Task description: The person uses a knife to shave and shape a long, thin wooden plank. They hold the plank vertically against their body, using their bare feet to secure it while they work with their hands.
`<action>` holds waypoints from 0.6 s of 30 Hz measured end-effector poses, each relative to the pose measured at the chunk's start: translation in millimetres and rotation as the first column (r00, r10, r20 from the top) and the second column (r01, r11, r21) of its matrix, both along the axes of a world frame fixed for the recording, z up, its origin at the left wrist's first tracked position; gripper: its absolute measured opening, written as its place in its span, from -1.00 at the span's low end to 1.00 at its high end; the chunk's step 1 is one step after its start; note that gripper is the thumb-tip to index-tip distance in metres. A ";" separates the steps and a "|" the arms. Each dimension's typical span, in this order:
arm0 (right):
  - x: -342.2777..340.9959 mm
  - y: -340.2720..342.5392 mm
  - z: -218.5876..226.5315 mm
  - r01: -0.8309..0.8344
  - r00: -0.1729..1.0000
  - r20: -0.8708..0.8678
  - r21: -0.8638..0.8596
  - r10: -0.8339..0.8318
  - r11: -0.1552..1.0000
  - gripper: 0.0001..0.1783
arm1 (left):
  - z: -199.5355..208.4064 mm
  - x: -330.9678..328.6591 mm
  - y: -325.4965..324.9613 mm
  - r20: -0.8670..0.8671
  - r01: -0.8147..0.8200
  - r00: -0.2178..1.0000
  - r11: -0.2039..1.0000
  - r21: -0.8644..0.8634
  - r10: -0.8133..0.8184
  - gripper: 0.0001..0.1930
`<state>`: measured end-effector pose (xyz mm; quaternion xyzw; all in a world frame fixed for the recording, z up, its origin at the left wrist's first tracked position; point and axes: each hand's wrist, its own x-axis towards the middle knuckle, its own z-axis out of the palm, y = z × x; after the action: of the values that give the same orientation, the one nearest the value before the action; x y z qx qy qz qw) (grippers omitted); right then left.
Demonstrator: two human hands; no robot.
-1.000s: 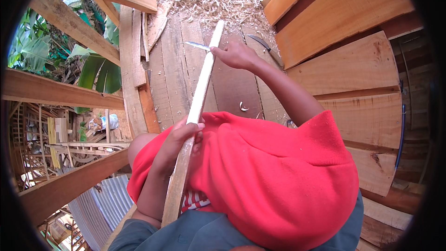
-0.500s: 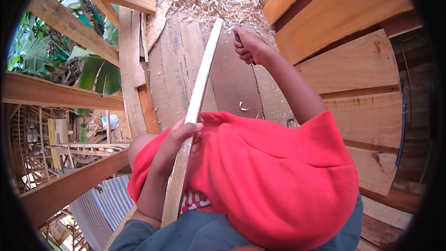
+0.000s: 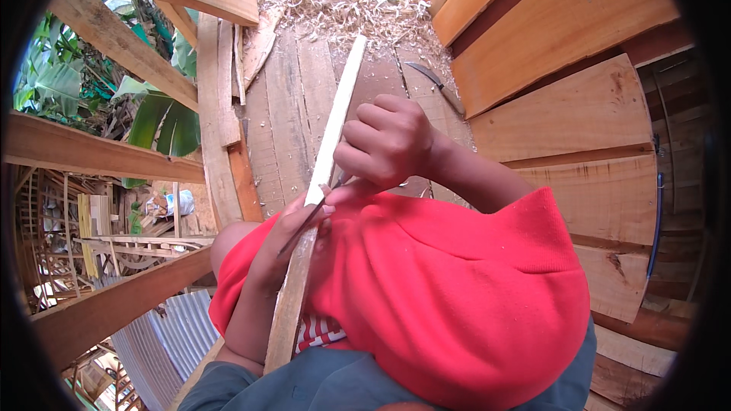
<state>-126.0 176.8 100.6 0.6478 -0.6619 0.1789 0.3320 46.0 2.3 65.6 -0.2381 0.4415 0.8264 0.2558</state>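
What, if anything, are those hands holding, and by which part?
The left hand holds a wooden strip near its middle; the right hand holds a knife, seemingly by its handle, which the fist mostly hides.

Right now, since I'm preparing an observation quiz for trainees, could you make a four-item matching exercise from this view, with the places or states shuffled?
Column 1
1. Left hand
2. Right hand
3. Unheld tool
4. Wood shavings

Column 2
A. Curved blade, brownish handle
B. Closed on a knife
C. Pale, heaped near the top of the view
D. Wrapped around a wooden stick

Pairs: 1-D, 2-B, 3-A, 4-C
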 end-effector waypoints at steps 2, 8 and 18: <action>-10.9 3.3 10.2 -0.111 0.992 -0.066 0.000 0.111 0.994 -0.28 | 5.0 -1.1 1.4 0.007 0.013 1.000 0.999 -0.030 -0.013 -0.68; -105.9 30.0 -4.6 0.802 0.235 0.655 0.287 -0.718 0.524 -0.45 | 16.6 -0.6 7.4 0.040 0.033 0.999 0.999 -0.043 -0.031 -0.66; -65.3 72.5 -62.4 0.436 0.341 0.743 0.418 -0.576 0.797 -0.75 | 11.3 -1.3 4.3 0.051 0.009 0.999 1.000 0.000 -0.009 -0.71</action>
<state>-191.2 249.2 38.2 0.2607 -0.9141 0.3079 -0.0402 44.6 6.6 77.0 -0.2571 0.4362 0.8189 0.2704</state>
